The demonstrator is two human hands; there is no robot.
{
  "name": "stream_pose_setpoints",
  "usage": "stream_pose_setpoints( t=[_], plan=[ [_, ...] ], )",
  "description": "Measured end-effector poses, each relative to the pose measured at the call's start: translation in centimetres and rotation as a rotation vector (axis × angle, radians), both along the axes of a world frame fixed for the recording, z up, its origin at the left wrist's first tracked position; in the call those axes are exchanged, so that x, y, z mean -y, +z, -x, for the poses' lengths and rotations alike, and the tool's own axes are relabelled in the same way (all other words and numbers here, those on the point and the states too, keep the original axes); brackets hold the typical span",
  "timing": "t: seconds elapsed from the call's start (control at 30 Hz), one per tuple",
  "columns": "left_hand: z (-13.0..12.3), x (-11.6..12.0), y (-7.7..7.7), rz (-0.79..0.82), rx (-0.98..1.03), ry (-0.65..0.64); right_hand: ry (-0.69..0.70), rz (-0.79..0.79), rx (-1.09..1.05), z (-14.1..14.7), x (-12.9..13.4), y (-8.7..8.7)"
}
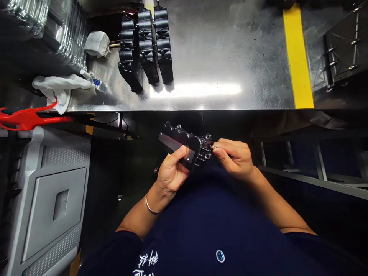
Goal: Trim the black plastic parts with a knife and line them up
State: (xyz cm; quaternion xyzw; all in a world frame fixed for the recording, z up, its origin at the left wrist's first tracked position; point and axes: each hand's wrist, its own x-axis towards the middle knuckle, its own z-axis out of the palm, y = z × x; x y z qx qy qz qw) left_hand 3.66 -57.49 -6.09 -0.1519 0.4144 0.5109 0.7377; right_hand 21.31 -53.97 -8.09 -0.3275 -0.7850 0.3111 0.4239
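My left hand grips a black moulded plastic part by its flat side, the thumb lying across its smooth face. Ribs and round screw bosses stick out at the part's right end. There, my right hand pinches a small thin blade-like tool between thumb and forefinger, its tip close to the bosses. Whether the tip touches the part I cannot tell. Both hands are held in front of my body, below the bench edge.
On the metal bench stand several similar black parts in rows. A wrapped white block, a crumpled white cloth and stacked clear plastic trays lie left. Red-handled pliers or cutters rest above a grey bin. Yellow tape crosses the bench.
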Motion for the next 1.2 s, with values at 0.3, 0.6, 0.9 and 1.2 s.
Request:
stream_pose_setpoints(
  t=[0.3, 0.6, 0.9, 1.2],
  plan=[
    [0.0, 0.2, -0.3, -0.042, 0.0, -0.059, -0.15, -0.053, -0.004, 0.2, 0.0, -1.1],
    [0.3, 0.9, 0.1, -0.057, 0.052, -0.153, -0.501, 0.16, -0.019, -0.1, -1.6, -4.5],
    [1.7, 0.6, -1.2, -0.401, -0.368, -0.098, -0.107, 0.283, 0.04, -0.2, 0.3, 1.4],
    [1.3, 1.0, -1.1, -0.466, -0.604, -0.069, 0.072, 0.319, 0.08, 0.6, 0.3, 2.3]
  ],
)
